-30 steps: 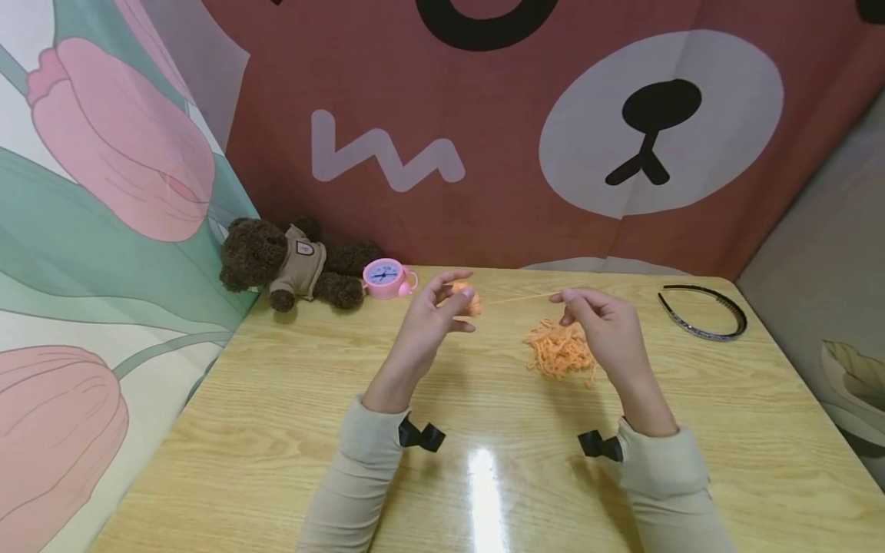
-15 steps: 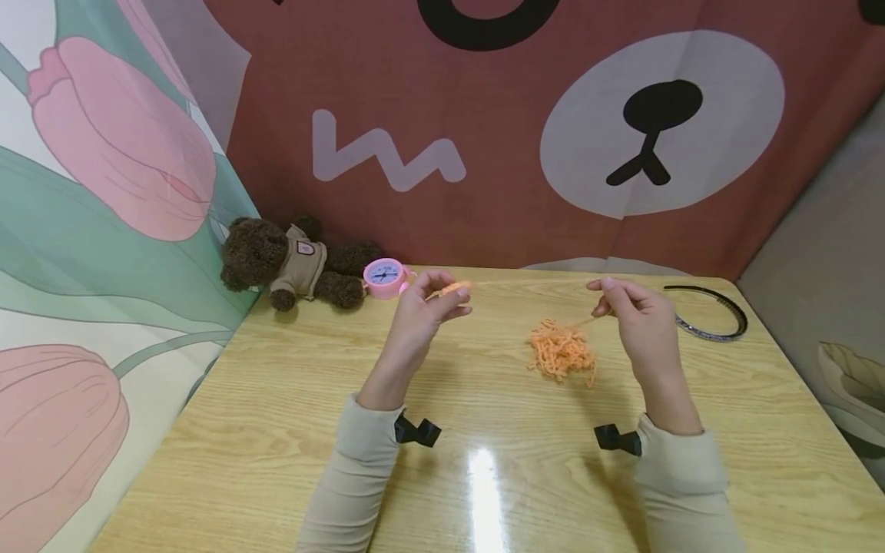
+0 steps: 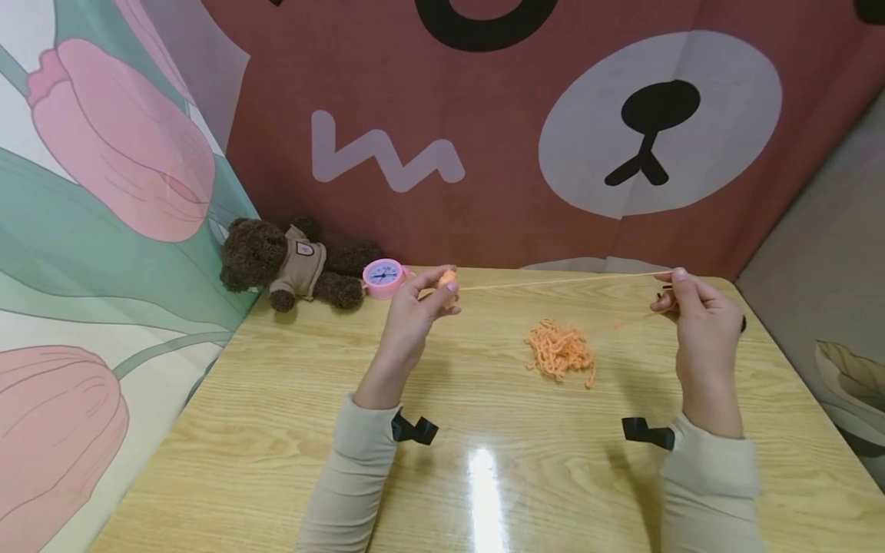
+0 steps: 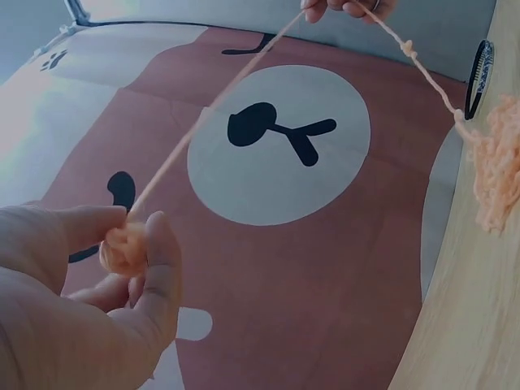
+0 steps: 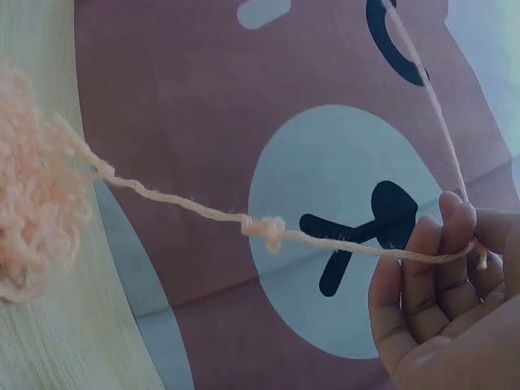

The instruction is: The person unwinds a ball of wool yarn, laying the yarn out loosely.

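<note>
My left hand [image 3: 408,319] pinches a small wound ball of orange yarn [image 4: 124,249] between thumb and fingers, above the table. From it a taut strand [image 3: 567,281] runs right to my right hand [image 3: 708,326], which grips the yarn between thumb and fingertips. In the right wrist view the strand bends at the curled fingers [image 5: 422,284] and runs on, with a knot [image 5: 264,231] along it, to the loose heap of orange yarn [image 3: 560,352] lying on the table between the hands.
A brown teddy bear [image 3: 304,265] lies at the back left of the wooden table [image 3: 276,430], beside a pink alarm clock [image 3: 384,277]. The black headband [image 4: 479,80] at the right is mostly behind my right hand in the head view. A bear-print cloth [image 3: 498,215] hangs behind.
My right hand has moved far to the right, drawing the strand longer and lifting more yarn from the heap. My left hand has shifted slightly left, its ball of yarn turned.
</note>
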A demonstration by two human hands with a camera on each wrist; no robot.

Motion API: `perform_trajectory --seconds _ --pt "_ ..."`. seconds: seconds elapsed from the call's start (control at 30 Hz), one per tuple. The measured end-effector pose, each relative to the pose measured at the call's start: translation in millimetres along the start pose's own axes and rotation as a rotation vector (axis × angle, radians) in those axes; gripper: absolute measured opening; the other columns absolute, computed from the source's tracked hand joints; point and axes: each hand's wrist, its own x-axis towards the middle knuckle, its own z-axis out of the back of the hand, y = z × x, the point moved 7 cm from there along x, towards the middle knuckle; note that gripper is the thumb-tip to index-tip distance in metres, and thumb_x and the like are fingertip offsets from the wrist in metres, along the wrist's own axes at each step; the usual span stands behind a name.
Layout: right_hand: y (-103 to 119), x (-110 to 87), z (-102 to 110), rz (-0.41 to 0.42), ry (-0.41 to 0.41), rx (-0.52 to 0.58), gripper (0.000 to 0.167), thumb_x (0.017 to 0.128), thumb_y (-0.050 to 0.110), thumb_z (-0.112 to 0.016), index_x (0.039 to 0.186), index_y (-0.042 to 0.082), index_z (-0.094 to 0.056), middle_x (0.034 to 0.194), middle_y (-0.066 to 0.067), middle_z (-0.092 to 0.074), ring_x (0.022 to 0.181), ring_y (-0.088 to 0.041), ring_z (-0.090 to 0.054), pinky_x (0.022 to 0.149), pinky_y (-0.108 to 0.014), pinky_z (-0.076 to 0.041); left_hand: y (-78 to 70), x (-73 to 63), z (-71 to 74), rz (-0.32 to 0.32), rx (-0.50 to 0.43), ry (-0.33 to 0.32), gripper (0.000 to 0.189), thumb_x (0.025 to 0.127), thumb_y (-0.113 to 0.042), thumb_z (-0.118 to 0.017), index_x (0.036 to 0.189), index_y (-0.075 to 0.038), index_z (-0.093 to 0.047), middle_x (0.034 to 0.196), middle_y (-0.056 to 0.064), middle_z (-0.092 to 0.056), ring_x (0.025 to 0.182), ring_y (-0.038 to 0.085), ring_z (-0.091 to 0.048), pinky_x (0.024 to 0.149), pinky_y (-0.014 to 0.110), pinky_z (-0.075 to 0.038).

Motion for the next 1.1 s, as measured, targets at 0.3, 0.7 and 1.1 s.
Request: perform_trajectory --seconds 0.3,0.7,1.1 --pt "0.7 4.6 11.0 0.016 -0.035 -0.024 0.034 0.095 0.031 -0.071 0.101 -0.003 -0.076 0.068 -0.002 -0.060 0.062 -0.012 -0.062 0.064 -0.016 -0.054 2.3 -1.2 -2.6 0.015 -0.095 0.023 0.026 0.098 -0.002 -0.064 0.115 -0.012 -0.047 0.095 0.005 -0.064 0.086 0.015 -0.071 0.077 0.032 -0.064" --pt "-0.2 8.1 19.7 0.005 -0.051 0.007 0.040 0.093 0.032 -0.072 0.104 -0.006 -0.075 0.071 -0.003 -0.059 0.062 -0.014 -0.063 0.063 -0.016 -0.056 3.4 -1.1 2.0 0.041 -0.039 -0.003 0.012 0.100 -0.013 -0.064 0.110 -0.011 -0.058 0.093 0.002 -0.052 0.071 0.011 -0.050 0.049 0.019 -0.041" --pt "-4.7 13.1 40.2 -0.092 -0.127 0.131 0.035 0.093 0.027 -0.074 0.104 -0.006 -0.074 0.067 -0.005 -0.061 0.060 -0.016 -0.063 0.062 -0.020 -0.058 1.0 -0.4 -0.1 0.032 -0.144 0.084 0.018 0.102 -0.005 -0.057 0.120 -0.009 -0.058 0.098 0.001 -0.064 0.081 0.008 -0.066 0.056 0.019 -0.054"
